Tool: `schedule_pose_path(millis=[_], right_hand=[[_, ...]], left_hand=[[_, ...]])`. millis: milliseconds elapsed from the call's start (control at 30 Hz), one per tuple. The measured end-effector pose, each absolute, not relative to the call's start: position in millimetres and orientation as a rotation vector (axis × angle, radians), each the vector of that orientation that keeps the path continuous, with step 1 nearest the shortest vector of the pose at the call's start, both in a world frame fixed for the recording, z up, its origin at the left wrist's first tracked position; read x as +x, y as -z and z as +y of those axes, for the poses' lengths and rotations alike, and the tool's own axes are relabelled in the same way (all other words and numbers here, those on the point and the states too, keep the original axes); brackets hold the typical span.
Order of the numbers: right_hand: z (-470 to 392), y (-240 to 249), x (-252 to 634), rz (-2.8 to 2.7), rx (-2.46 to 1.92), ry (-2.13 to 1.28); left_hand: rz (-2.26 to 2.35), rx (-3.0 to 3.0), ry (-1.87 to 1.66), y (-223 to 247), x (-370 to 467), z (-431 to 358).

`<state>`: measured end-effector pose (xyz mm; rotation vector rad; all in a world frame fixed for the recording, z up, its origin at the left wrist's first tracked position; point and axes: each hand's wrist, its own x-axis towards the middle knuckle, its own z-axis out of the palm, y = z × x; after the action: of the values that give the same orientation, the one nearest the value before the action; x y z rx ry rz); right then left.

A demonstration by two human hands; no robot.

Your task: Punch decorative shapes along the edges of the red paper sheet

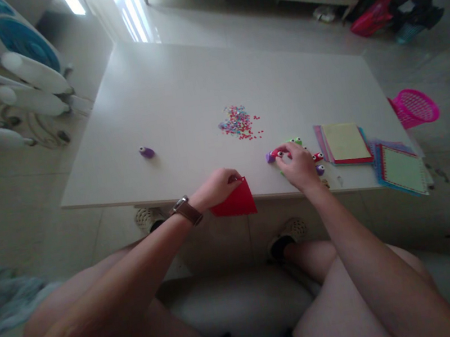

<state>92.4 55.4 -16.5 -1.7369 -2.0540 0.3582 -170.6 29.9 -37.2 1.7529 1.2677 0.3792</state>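
Note:
My left hand [223, 186] pinches a sheet of red paper [236, 201] by its upper edge, at the front edge of the table. The sheet hangs partly past that edge. My right hand [298, 168] has its thumb and fingers closed around a small red craft punch [276, 153] with googly eyes. Touching or right beside it is a purple punch [269, 158]. More punches lie around and partly under this hand: a green punch [297, 140], a red punch [318, 157] and a purple one [320, 169]. Farther left, another purple punch [147, 152] lies alone.
A heap of colourful paper confetti [238, 122] lies mid-table. To the right are a stack of coloured paper [345, 141] and sheets with punched borders [402, 169], partly past the table's edge. A pink basket [415, 106] stands beyond the white table [177, 85].

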Motion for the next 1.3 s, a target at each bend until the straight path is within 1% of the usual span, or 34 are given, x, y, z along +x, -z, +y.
schedule_pose_path(millis=[133,233,300,1133,1300], right_hand=[[42.9,9.2,72.0,-2.07,-1.488,-0.544],[35.7,14.8,62.5,-2.088,-1.315,-0.752],[33.3,19.1,60.0,-2.101,-1.244,-0.83],[29.2,24.4,58.9,-2.228,-1.239,-0.838],[25.0,30.0,55.1,-2.291,-1.243,-0.889]], left_hand=[[1.264,1.716,-0.403,36.6,-169.7,31.5],[1.253,1.698,-0.421,37.2,-169.4,33.5],[1.253,1.683,-0.432,37.1,-169.1,34.6],[1.251,1.696,-0.441,37.9,-168.0,34.3],[1.281,1.718,-0.444,39.6,-167.2,32.5]])
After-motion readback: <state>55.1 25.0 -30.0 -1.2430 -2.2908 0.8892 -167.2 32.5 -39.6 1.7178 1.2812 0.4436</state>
